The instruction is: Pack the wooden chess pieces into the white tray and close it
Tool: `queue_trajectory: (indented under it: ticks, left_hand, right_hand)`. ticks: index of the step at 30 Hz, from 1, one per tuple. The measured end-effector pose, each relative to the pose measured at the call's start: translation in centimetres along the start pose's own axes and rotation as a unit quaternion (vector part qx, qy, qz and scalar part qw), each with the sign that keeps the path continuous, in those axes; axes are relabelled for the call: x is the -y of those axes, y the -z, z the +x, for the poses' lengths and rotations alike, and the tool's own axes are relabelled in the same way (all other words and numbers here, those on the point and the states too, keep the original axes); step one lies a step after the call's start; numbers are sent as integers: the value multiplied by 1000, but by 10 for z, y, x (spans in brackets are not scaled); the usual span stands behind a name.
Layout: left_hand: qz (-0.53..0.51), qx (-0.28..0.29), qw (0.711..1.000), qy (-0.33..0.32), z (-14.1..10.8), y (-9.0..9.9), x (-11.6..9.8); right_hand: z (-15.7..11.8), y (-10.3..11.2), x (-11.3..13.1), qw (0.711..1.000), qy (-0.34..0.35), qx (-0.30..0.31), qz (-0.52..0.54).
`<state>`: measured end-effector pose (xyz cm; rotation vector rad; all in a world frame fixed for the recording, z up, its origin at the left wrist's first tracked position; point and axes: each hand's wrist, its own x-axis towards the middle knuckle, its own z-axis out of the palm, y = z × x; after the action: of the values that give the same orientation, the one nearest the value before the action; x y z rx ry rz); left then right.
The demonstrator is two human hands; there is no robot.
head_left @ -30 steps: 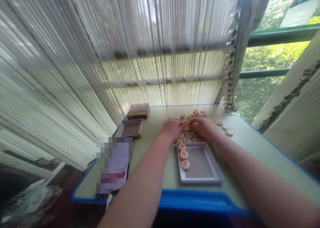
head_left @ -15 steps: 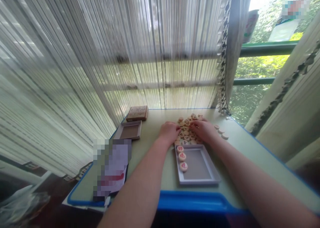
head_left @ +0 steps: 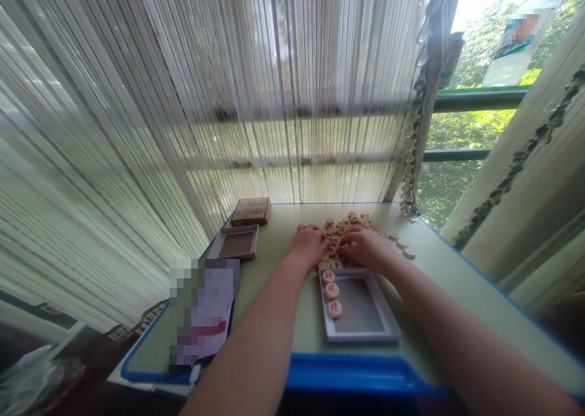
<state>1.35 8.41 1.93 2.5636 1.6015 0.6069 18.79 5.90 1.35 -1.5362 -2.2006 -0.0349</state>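
A loose pile of round wooden Chinese chess pieces lies on the table, partly covered by my hands. My left hand rests at the pile's left side, its fingers loosely bent and apart among the pieces. From the right, my right hand reaches over the pile with spread fingers touching pieces; no piece is plainly gripped. Just nearer to me is a shallow grey-white tray. Inside it, along the left wall, three pieces with red characters form a column.
At the left stand a small wooden-looking box and another shallow tray. A flat blurred-out object lies nearer on the blue-edged table. Several pieces lie right of the pile. String curtains hang behind; a bottle stands on the rail.
My right hand has moved left and nearer to me over the pile, closer to my left hand. My left hand stays at the pile's left side. The view has tilted slightly.
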Motion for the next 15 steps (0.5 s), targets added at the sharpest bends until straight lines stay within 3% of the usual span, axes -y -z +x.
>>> queue_trajectory:
  ticks: [11, 15]
  left_hand:
    - [-21, -28, 997, 67, 0, 0, -1]
    - [-16, -49, 998, 36, 2, -1, 0]
  right_hand:
    - [-4, 4, 3, 998, -58, 13, -25]
    - [-3, 3, 5, 997, -66, 18, -24]
